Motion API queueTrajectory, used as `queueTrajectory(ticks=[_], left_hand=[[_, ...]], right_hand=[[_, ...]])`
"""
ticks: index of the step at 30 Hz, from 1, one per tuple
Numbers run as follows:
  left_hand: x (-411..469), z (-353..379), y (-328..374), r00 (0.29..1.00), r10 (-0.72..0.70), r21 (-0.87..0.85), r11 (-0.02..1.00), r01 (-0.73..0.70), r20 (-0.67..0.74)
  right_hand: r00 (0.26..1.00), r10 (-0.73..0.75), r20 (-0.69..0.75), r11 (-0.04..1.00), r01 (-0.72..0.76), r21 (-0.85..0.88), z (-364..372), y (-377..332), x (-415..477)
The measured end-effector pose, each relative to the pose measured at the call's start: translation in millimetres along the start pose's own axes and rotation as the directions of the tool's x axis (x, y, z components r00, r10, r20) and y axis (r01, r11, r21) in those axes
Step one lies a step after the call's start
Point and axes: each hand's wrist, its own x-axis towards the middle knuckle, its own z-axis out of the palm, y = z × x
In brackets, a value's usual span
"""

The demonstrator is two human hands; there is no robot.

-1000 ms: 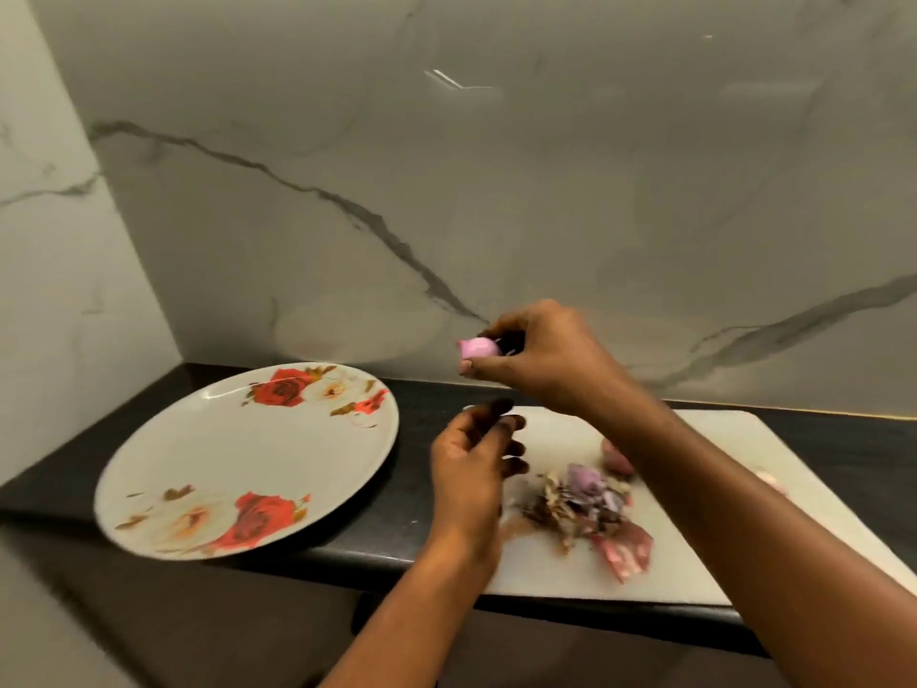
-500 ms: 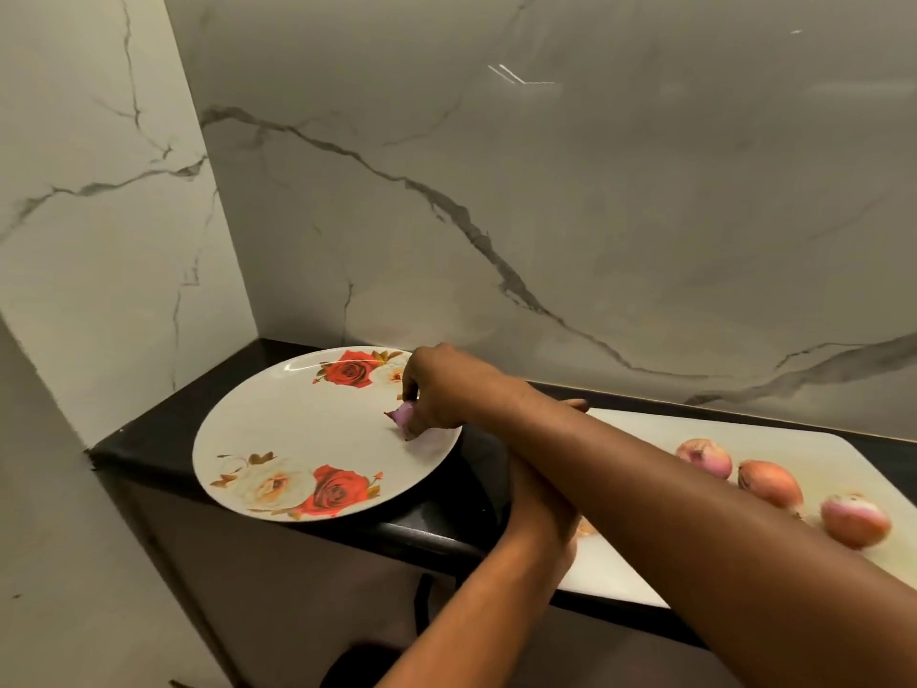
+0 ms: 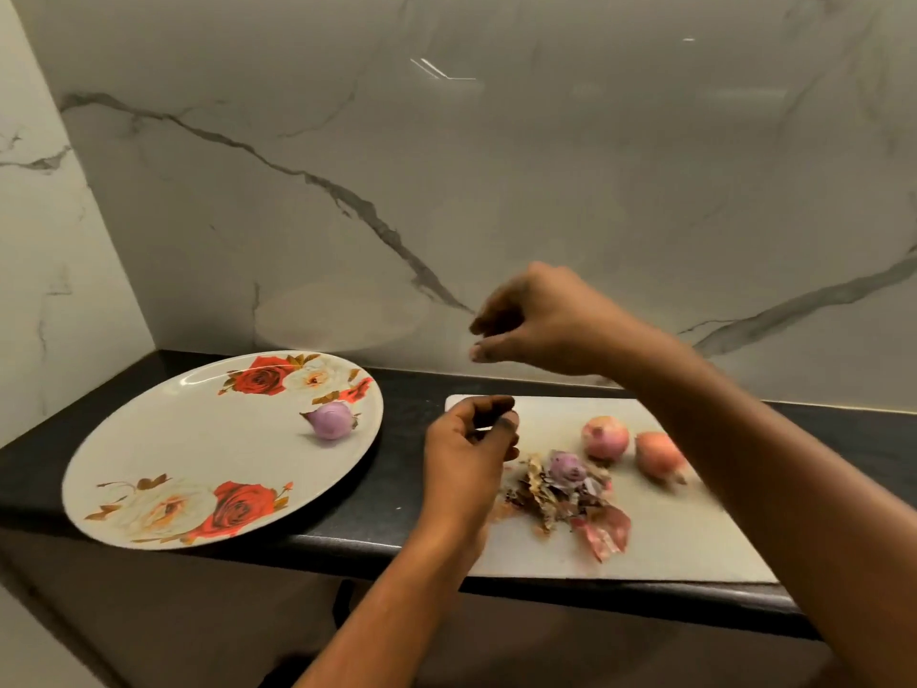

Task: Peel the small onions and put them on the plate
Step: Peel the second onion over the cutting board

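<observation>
Presently one peeled onion (image 3: pixel 331 419) lies on the rose-printed plate (image 3: pixel 173 449), left of the white cutting board (image 3: pixel 685 533). Two unpeeled onions (image 3: pixel 605 437) sit on the board's far half, just behind a heap of onion skins (image 3: pixel 560 494). Over the board's left edge hangs the left hand (image 3: pixel 466 454), fingers loosely curled, empty. Above the board's far-left corner hovers the right hand (image 3: pixel 541 320), fingers slack, holding nothing.

A home kitchen, this: a black worktop (image 3: pixel 407 508) runs into a corner of marble-veined wall panels (image 3: pixel 546 191), a rose-patterned plate (image 3: pixel 198 454) sits on it, and beside it lies a white board (image 3: pixel 694 538) with small onions (image 3: pixel 605 437) and a heap of peelings (image 3: pixel 560 499).
</observation>
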Motion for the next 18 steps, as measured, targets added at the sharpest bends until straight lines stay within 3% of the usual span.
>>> queueTrajectory(ticks=[4,11,18], left_hand=[[3,2,-3,0.998,0.054,0.045,0.997,-0.055,0.015],[1,4,-3,0.997,0.065,0.103,0.992,-0.068,0.038],[1,4,-5,0.995,0.081,0.129,0.988,-0.089,0.062]], right_hand=[[0.991,0.132,-0.011,0.987,-0.132,-0.094,-13,59,-39],[0.949,0.199,0.245,0.959,-0.137,-0.25,3,108,-65],[0.97,0.156,0.184,0.966,-0.112,-0.231,15,121,-66]])
